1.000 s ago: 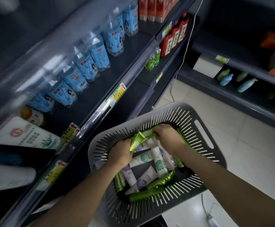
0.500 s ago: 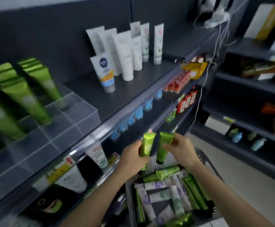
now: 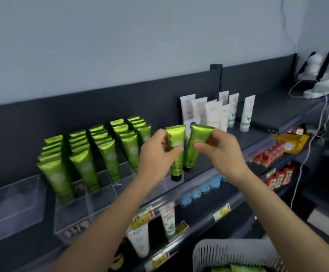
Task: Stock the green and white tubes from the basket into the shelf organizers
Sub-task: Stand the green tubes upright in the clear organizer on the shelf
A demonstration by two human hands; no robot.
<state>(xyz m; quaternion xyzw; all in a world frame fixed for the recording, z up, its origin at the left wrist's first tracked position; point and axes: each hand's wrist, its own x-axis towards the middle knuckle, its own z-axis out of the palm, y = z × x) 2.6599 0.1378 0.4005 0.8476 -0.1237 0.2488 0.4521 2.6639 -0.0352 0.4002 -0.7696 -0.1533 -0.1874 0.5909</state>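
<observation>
My left hand (image 3: pixel 155 154) grips a green tube (image 3: pixel 176 163) upright, cap down, in front of the top shelf. My right hand (image 3: pixel 221 152) holds a second green tube (image 3: pixel 196 136) just beside it, tilted slightly. Both tubes hang at the right end of the clear shelf organizer (image 3: pixel 100 195), whose slots hold several rows of identical green tubes (image 3: pixel 108 154). The grey basket (image 3: pixel 228 250) shows at the bottom right with green tubes inside.
White tubes (image 3: pixel 212 112) stand on the same shelf to the right. An empty clear bin (image 3: pixel 12 205) sits left of the organizer. Lower shelves carry tubes, price tags (image 3: pixel 221 211) and red packs (image 3: pixel 277 175). Cables and a power strip (image 3: pixel 320 91) lie at the far right.
Both hands rose from the basket, each carrying a green tube, up to top shelf height. The view swung upward from the basket to the organizer.
</observation>
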